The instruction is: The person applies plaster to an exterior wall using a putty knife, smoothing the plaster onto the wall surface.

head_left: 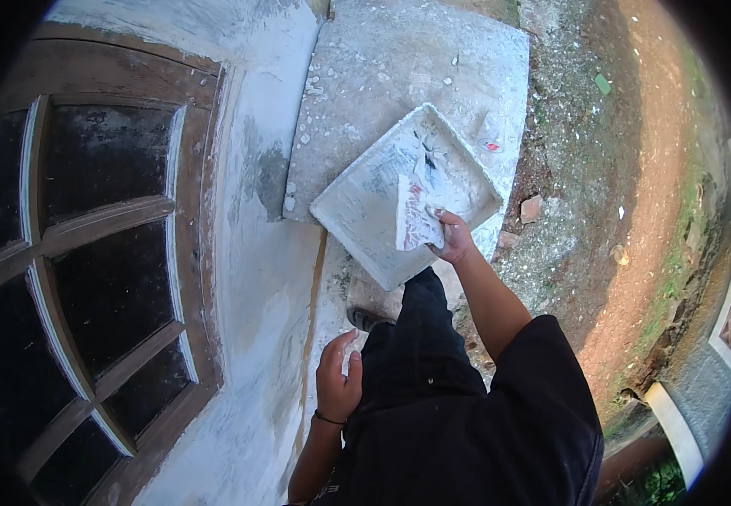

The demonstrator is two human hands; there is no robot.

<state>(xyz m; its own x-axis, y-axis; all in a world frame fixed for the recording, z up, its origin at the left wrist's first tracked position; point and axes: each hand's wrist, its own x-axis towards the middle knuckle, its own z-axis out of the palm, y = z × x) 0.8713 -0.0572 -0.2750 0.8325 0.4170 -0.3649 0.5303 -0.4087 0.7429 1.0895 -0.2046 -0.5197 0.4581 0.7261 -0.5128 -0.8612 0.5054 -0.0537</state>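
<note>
My right hand (454,237) is closed on the near end of a flat plaster spreader (411,221), coated white with reddish marks showing through. It is held over a shallow rectangular tray (357,184), whose inside is smeared with white paste. Some paste and a dark bare patch lie past the spreader's far end. Whether the spreader touches the tray floor I cannot tell. Lower down, near the wall and beside my leg, my left hand (339,381) holds nothing; its fingers are loosely bent and the thumb stands apart.
Beneath the tray lies a white-spattered board (365,67). To the left rises a patchy white wall (264,253) with a brown wooden window frame (192,270) and dark panes. On the right are rough ground, a broken brick piece (531,209) and a strip of bare earth (635,278).
</note>
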